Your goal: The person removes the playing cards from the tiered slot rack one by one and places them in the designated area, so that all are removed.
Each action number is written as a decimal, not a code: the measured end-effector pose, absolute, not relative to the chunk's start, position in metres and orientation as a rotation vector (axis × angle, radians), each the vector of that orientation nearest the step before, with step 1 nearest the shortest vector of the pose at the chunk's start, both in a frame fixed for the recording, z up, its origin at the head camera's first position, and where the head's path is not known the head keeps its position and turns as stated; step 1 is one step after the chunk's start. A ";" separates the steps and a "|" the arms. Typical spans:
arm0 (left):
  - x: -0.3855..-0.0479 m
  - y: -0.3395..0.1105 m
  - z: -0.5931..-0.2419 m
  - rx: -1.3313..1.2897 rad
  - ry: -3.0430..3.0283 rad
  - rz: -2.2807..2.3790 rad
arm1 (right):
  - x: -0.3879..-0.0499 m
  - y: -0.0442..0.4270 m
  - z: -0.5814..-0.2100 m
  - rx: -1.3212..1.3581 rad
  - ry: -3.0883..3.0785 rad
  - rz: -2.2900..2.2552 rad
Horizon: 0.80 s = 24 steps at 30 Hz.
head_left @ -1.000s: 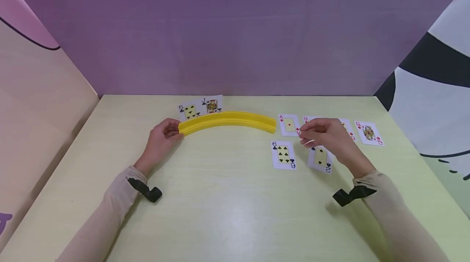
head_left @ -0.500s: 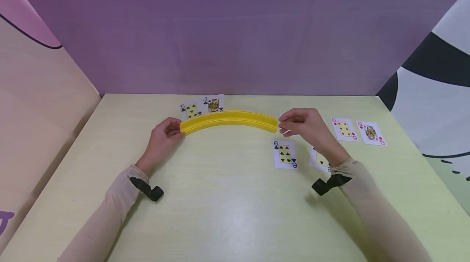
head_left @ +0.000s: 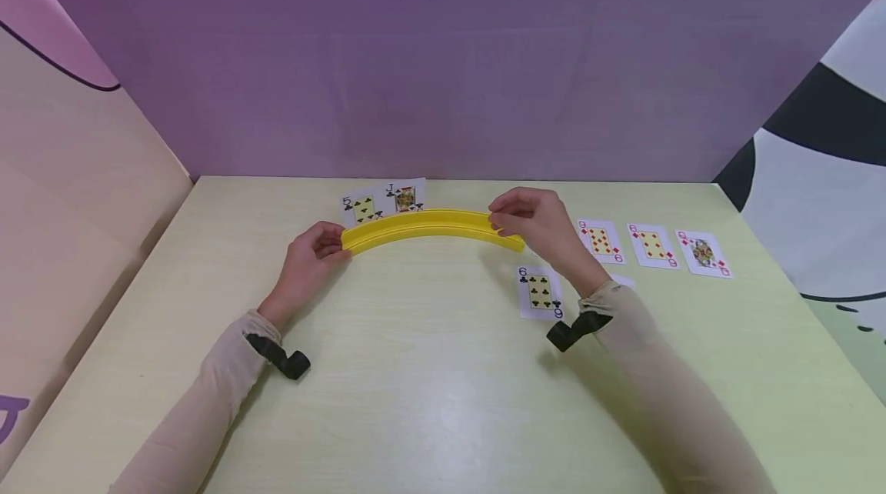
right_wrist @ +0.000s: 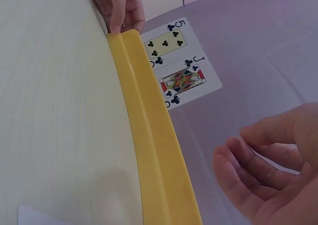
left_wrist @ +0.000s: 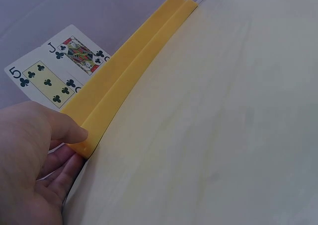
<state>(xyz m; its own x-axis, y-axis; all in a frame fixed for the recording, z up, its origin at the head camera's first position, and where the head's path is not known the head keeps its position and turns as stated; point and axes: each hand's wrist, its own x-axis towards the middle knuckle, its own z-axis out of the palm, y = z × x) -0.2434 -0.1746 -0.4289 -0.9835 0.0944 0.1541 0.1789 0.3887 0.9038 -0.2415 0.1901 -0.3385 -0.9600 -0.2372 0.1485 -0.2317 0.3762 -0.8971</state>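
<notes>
A curved yellow playing card holder (head_left: 429, 223) stands on the table. My left hand (head_left: 310, 263) pinches its left end, thumb on the front and fingers behind and below, as the left wrist view (left_wrist: 30, 150) shows. In the holder's left part stand the five of clubs (right_wrist: 166, 43) and the jack of clubs (right_wrist: 191, 81), side by side, lower edges hidden. My right hand (head_left: 536, 221) hovers by the holder's right end. Its fingers are loosely bent with nothing visible between them in the right wrist view.
On the table at right lie the nine of diamonds (head_left: 601, 241), six of diamonds (head_left: 653, 246) and queen of diamonds (head_left: 704, 254). Nearer lies the six of clubs (head_left: 540, 292); another card (head_left: 623, 281) is mostly covered by my right wrist. A purple wall (head_left: 443, 63) rises behind.
My right hand has moved left from over the diamond cards to the holder's right end, uncovering the nine and six of diamonds. The left hand keeps its grip on the holder.
</notes>
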 end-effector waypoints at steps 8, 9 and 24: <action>-0.241 -0.172 -0.427 -0.260 -2.553 -1.662 | -0.250 0.162 -0.341 -0.541 2.799 -1.558; -0.241 -0.172 -0.427 -0.262 -2.551 -1.663 | -0.252 0.158 -0.341 -0.547 2.813 -1.549; -0.242 -0.173 -0.428 -0.241 -2.553 -1.665 | -0.270 0.117 -0.338 -0.541 2.823 -1.672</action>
